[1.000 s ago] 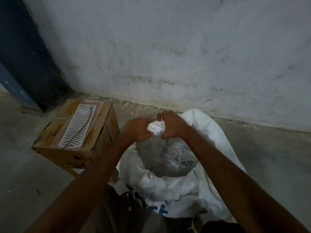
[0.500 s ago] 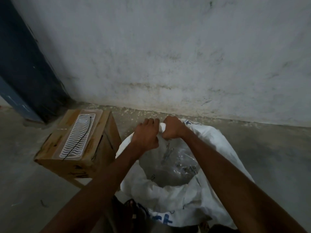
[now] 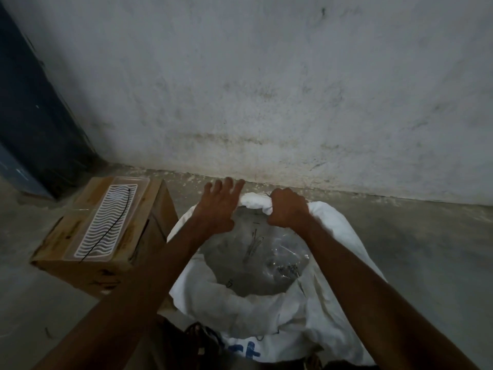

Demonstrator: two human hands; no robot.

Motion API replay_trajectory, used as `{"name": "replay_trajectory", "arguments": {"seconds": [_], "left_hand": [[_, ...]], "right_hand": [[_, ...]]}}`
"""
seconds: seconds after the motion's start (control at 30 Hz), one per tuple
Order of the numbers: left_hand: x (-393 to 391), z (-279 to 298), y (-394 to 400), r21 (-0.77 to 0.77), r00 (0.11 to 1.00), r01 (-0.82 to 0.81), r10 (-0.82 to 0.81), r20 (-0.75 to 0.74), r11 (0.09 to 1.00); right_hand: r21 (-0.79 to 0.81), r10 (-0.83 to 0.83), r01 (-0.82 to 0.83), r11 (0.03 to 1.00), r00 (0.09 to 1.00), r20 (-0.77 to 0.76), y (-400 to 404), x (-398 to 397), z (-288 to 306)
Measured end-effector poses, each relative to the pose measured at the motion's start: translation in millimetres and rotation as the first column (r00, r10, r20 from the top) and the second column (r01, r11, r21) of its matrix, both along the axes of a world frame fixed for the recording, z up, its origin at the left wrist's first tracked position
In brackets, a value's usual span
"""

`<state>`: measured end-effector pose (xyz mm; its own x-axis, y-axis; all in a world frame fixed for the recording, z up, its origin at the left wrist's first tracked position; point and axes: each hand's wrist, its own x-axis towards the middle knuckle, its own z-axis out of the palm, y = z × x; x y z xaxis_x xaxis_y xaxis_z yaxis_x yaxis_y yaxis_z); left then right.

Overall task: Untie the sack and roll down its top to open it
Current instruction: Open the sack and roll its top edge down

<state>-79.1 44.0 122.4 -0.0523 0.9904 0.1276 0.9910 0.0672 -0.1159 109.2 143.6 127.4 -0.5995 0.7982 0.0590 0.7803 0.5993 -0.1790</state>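
One view only, worn on the person's head, looking forward and steeply down; the wall (image 3: 266,89) fills the 12 o'clock half, its foot meeting the floor (image 3: 426,249) just above mid-frame; the sack (image 3: 266,311) sits close below the lens at 6 o'clock (wide-angle, so edges bow outward); both forearms enter from the bottom corners, at 7 and 5 o'clock; the cardboard box (image 3: 112,268) lies near at 9 o'clock.
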Motion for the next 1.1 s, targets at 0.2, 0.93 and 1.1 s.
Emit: {"name": "replay_trajectory", "arguments": {"seconds": [0.2, 0.93, 1.1], "left_hand": [[54, 0, 25, 0.064, 0.995, 0.078, -0.082, 0.061, 0.995], [70, -21, 75, 0.117, 0.872, 0.247, -0.273, 0.406, 0.962], [60, -13, 103, -0.157, 0.868, 0.013, 0.066, 0.491, 0.987]], "right_hand": [[-0.43, 0.046, 0.012, 0.903, 0.991, 0.124, 15, -3, 22], [-0.394, -0.124, 0.106, 0.913, 0.992, -0.019, 38, 59, 2], [-0.102, -0.253, 0.259, 0.96, 0.965, 0.072, 11, 75, -10]]}}
